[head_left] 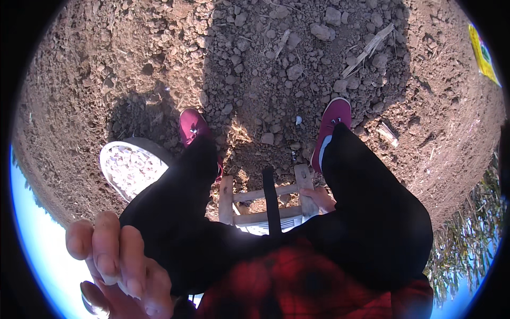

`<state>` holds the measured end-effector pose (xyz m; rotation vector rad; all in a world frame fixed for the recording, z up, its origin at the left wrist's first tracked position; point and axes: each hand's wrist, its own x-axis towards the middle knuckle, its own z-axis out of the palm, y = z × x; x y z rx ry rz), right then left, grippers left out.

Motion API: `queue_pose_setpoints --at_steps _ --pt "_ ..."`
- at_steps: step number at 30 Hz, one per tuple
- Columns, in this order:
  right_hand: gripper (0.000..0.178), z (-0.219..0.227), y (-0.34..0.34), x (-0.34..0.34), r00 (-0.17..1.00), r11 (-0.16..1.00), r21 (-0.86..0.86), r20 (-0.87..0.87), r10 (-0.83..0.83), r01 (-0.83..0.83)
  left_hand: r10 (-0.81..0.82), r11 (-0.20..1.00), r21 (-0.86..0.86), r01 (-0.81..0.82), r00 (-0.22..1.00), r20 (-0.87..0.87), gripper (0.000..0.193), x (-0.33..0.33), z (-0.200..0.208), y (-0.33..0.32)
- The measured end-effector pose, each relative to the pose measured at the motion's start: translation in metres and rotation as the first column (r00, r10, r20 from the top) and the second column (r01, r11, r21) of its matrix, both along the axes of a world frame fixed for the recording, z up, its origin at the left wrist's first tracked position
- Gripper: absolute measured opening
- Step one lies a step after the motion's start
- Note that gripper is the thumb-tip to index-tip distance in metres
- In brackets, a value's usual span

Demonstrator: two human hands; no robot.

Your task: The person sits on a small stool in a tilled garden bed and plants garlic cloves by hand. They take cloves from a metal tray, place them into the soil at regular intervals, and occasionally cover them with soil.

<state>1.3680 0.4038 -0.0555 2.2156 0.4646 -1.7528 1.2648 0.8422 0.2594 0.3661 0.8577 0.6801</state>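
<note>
My left hand [119, 266] is raised at the lower left, close to the camera. Its fingers are loosely curled, with a gap to the thumb and nothing visible between them. Low between my legs, my right hand [319, 199] grips the right side of a small wooden stool frame [265, 216]; my leg and sleeve hide part of that hand. A black strap [271, 202] runs over the frame's crossbars. Beside my left leg stands a pale-rimmed tub [110, 178] full of whitish-pink pieces that look like garlic cloves [133, 167]. My left hand is nearest to this tub.
Cloddy brown soil [159, 58] surrounds my two dark pink shoes [336, 114]. One small white piece [298, 120] lies between them. Dry stalks [369, 50] lie ahead on the right. A yellow packet [482, 56] is at the far right, with plants [467, 239] below.
</note>
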Motion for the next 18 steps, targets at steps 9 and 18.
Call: queue_pose_setpoints --at_steps 9,18 --pt "0.019 -0.035 -0.017 0.200 0.952 0.947 0.234 0.264 0.154 -0.218 0.015 1.000 0.004 -0.018 0.900 0.435 0.040 -0.063 0.013 -0.055" --pt "0.011 0.345 0.267 0.152 0.963 0.069 0.977 0.185 0.198 -0.202 -0.050 0.997 0.080 0.018 0.908 0.415 0.049 -0.067 0.018 -0.078"
